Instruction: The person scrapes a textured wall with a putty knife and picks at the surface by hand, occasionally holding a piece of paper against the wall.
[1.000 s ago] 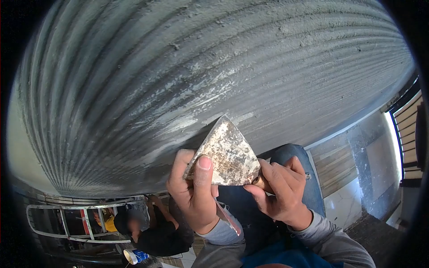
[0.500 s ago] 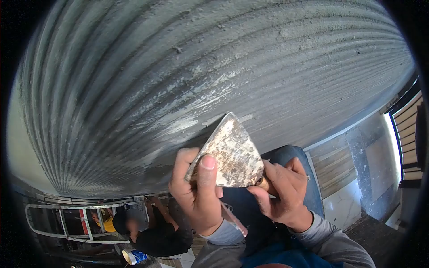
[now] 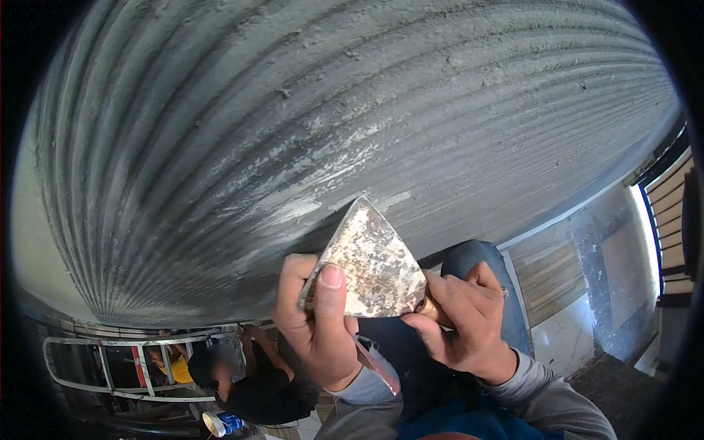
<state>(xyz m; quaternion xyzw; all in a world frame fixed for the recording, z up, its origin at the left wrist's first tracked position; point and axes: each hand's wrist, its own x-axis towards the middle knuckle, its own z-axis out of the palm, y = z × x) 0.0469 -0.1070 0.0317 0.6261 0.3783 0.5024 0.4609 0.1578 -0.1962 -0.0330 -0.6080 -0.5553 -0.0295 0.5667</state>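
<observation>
A triangular trowel (image 3: 370, 264), its blade stained white and brown, is held between both hands, tip toward the wall. My left hand (image 3: 319, 319) pinches the blade's left edge, thumb on the upper face. The fingers of my right hand (image 3: 466, 315) close around the short wooden handle (image 3: 435, 311). Beyond the blade rises a grey ridged wall (image 3: 440, 125) with whitish smears near the trowel's tip. A thin pinkish strip (image 3: 378, 367) hangs by my left wrist.
At the lower left, a person in black (image 3: 268, 389) is near a metal ladder (image 3: 110, 367) and a white-and-blue bucket (image 3: 222, 422). Someone in yellow (image 3: 178, 369) is behind the ladder. Tiled floor (image 3: 561, 330) and a barred opening (image 3: 671, 220) lie at right.
The trowel has shifted slightly left and down, and more of its wooden handle shows. My left hand has moved a little with the blade.
</observation>
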